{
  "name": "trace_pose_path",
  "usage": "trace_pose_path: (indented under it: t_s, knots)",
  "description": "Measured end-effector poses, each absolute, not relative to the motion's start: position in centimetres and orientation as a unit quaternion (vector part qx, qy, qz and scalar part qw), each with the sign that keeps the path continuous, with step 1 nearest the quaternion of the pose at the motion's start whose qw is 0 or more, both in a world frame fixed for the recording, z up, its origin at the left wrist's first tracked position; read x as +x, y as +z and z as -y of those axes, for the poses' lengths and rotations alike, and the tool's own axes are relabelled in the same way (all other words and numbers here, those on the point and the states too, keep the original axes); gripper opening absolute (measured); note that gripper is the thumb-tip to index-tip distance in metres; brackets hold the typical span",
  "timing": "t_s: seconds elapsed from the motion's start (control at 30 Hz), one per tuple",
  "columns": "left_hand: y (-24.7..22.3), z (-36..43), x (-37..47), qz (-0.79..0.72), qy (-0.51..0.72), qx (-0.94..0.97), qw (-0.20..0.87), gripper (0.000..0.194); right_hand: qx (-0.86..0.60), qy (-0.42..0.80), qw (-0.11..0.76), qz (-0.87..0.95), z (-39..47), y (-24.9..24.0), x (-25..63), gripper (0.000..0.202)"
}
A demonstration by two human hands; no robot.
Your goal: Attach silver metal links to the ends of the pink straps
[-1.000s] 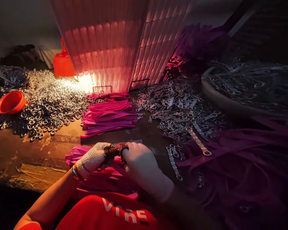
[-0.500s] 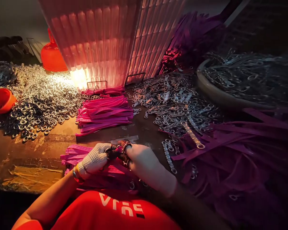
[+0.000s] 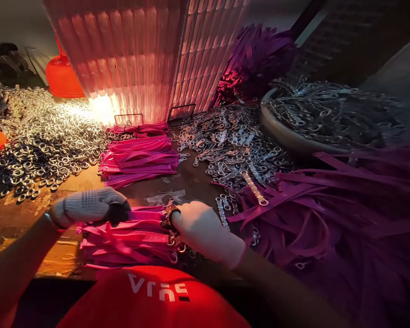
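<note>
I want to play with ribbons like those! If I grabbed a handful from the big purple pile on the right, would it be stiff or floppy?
Probably floppy: the purple straps look thin and flat, and some bend into loops. They'd likely tangle, since they cross over each other. A metal strip lies partly over them, so it might slide off.

1. That's a worn brown table [image 3: 71,183], its surface scuffed and flaking, with a ragged yellowish patch [image 3: 56,259] at the near left edge.
2. A broad heap of metal rings [image 3: 58,141] covers the left side, brightly lit towards the back.
3. Mid-table lies a stack of pink straps [image 3: 140,159]; nearer the front edge, a second bundle of pink straps [image 3: 123,248] lies crosswise too.
4. A clear strip [image 3: 166,197] sits flat between those two.
5. Right of centre, small metal chains [image 3: 228,143] spread out, beside a tangle of purple straps [image 3: 300,205].
</note>
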State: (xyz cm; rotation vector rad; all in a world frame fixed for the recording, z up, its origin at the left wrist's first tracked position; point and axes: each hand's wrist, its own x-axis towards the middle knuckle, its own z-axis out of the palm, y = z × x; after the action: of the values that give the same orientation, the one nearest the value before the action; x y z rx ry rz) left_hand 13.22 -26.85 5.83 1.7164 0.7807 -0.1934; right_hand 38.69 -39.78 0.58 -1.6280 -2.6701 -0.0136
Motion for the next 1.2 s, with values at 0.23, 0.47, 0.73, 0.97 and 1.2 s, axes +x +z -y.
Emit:
trace_pose_path:
  t_s: [0.23, 0.47, 0.73, 0.97, 1.2]
  knots:
    - [3.0, 27.5, 13.9, -0.440, 0.043, 0.666, 0.601, 0.025, -0.620, 0.087, -0.010, 0.780, 33.9, -2.1, 45.7, 0.026]
    - [-1.7, 29.2, 19.7, -0.344, 0.104, 0.388, 0.849, 0.057, -0.663, 0.027, -0.116, 0.739, 23.7, -6.0, 53.3, 0.037]
    - [-2.7, 28.7, 19.2, -0.334, 0.074, 0.290, 0.894, 0.042, -0.700, 0.030, -0.111, 0.704, 22.7, -8.4, 54.3, 0.029]
    - [-0.1, 31.4, 19.4, -0.356, 0.082, 0.471, 0.803, 0.030, -0.740, 0.030, -0.014, 0.672, 24.6, -8.0, 52.0, 0.032]
    - [-1.6, 32.3, 18.8, -0.327, 0.017, 0.307, 0.894, 0.042, -0.673, 0.212, 0.305, 0.640, 31.5, -3.9, 45.3, 0.037]
